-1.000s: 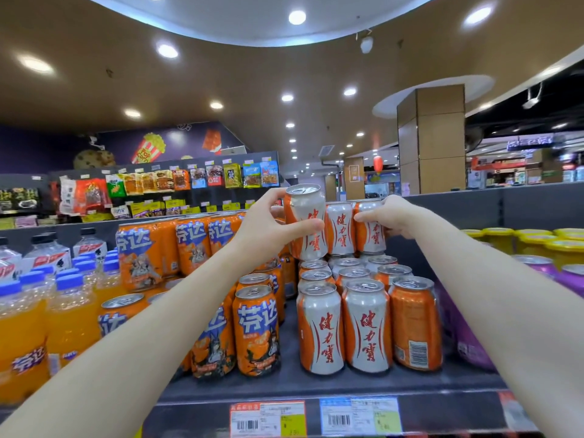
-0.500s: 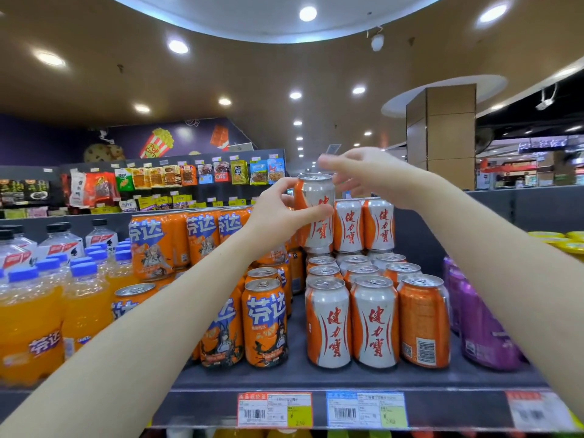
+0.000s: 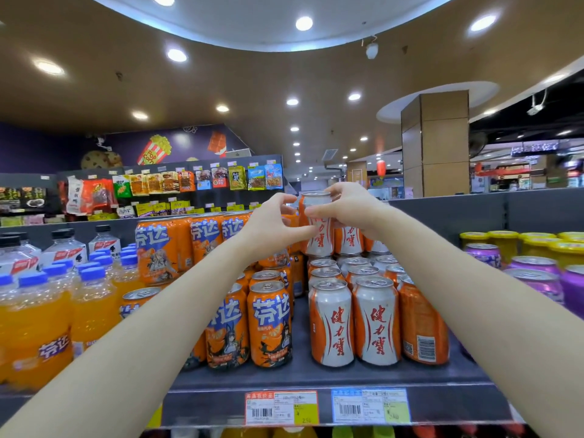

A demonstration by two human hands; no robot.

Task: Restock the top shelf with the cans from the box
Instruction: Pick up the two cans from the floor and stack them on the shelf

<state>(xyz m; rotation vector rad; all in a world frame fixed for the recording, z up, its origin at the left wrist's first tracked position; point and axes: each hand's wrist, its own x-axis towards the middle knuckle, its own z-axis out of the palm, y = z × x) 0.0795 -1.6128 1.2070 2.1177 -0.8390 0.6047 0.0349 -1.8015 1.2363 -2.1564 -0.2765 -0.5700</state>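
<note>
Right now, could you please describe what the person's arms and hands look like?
The left arm and right arm are bare up to the picture's edge, no sleeves in view. The left hand and right hand wear no gloves; no watch, bracelet or ring shows.

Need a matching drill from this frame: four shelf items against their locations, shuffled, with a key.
Items:
1. held can
2. cartoon-print can
3. purple cans
4. blue-capped bottles

Locations:
A. far right of the shelf
B. far left of the shelf
C. front row, just left of the white-and-orange cans
D. gripped between left hand and right hand

Pairs: 1-D, 2-C, 3-A, 4-B
</note>
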